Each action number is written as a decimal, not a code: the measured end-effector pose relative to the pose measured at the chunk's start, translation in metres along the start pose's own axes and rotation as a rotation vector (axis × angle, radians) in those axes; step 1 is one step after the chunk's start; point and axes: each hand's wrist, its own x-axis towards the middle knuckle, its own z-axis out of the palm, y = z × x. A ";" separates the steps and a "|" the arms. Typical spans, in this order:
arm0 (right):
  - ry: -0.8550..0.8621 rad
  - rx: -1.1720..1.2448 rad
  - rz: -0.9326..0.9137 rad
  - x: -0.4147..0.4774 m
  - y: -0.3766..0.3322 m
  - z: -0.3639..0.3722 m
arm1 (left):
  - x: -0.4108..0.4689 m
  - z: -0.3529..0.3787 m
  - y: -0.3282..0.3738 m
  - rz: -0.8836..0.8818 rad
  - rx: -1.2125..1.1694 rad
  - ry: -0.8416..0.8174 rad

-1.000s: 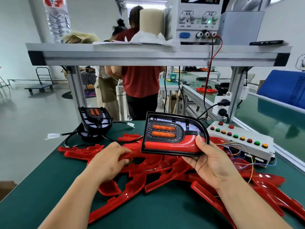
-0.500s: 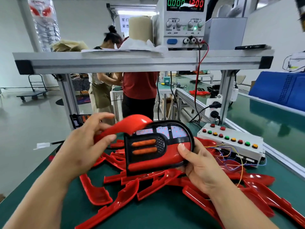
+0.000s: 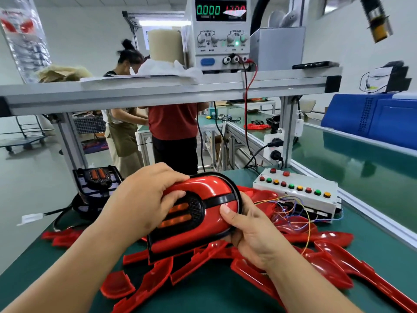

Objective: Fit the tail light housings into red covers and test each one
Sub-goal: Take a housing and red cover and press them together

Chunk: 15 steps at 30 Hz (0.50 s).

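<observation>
The person is holding the tail light housing [image 3: 191, 208] in the air just left of the button box [image 3: 300, 188], above the pile of loose covers [image 3: 327, 256] that is spreading across the green tabletop [image 3: 214, 294] in front of that box. The left hand [image 3: 144, 199] is curling its fingers [image 3: 173, 177] over the top of a red cover [image 3: 203, 188] and pressing it down onto the housing, likely to seat it along the black rim. The right hand [image 3: 250, 236], on the side nearer the button box, is gripping the housing's edge with the thumb laid on the lower red panel, bracing the part against that push. Whether the cover is fully snapped in is hard to tell, since the left hand is hiding much of the seam. The amber strips are facing the person, probably so the fit can be checked. A second housing [image 3: 97, 177] is waiting well left of the button box, its lead trailing. Testing appears not yet begun; the box's loose wires are lying unattached beside the work.
</observation>
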 end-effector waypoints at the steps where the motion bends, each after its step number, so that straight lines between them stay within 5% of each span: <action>1: -0.002 0.000 0.001 0.000 0.000 0.000 | 0.000 0.001 0.001 0.005 0.007 -0.010; 10: -0.042 0.057 -0.014 -0.001 -0.004 0.000 | 0.003 0.005 -0.002 -0.014 0.034 0.014; 15: -0.058 0.040 0.004 -0.002 -0.005 -0.003 | 0.004 0.001 -0.004 -0.069 0.055 -0.272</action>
